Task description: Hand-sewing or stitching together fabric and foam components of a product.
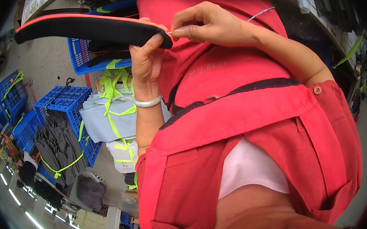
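A long, curved black insole-shaped piece (pixel 95 32) with a mesh face and a coral edge stretches out to the left. My left hand (pixel 148 59) grips its right end, thumb on the near face and fingers behind. Just right of that end, my right hand (pixel 196 25) is closed in a pinch on a thin pale strand (pixel 169 33) that meets the tip of the piece. Its other end is hidden by my fingers. Beneath both hands lies my red apron (pixel 232 74).
A blue crate (pixel 77 58) with more black pieces stands beyond my left forearm. Stacked grey sheets (pixel 106 116) tied with yellow-green ribbon sit below it. Further left are a bundle of dark grey flat pieces (pixel 58 143) and another blue crate (pixel 63 98). A shelf edge (pixel 318 17) runs along the upper right.
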Available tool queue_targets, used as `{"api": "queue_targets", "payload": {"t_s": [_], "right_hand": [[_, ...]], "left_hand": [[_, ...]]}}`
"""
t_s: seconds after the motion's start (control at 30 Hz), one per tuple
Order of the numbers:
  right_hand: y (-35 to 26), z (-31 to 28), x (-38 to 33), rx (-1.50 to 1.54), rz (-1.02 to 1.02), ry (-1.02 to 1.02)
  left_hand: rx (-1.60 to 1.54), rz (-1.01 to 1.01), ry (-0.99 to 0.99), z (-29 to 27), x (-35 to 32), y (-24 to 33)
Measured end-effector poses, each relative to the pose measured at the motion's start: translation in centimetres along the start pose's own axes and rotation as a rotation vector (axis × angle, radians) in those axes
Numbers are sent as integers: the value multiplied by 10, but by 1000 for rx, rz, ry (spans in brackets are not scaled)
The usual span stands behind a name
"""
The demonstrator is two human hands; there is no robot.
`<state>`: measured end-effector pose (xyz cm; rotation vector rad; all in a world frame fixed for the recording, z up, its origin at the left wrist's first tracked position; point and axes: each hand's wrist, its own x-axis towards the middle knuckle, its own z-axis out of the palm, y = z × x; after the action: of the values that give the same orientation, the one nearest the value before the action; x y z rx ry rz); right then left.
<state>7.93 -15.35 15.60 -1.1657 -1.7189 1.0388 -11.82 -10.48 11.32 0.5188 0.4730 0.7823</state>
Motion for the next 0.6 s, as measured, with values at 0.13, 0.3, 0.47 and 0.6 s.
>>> {"api": "queue_targets", "payload": {"t_s": [0.13,0.3,0.47,0.6], "right_hand": [[4,3,-2,1123,534,-152],[12,-15,6,756,533,-206],[16,-30,-2,251,448,-64],[-2,-25,7,150,389,-140]], "left_hand": [[-193,24,47,9,9,-3],[-99,36,14,-6,12,-6],[104,97,44,-6,10,1],[162,116,-17,-6,11,2]]}}
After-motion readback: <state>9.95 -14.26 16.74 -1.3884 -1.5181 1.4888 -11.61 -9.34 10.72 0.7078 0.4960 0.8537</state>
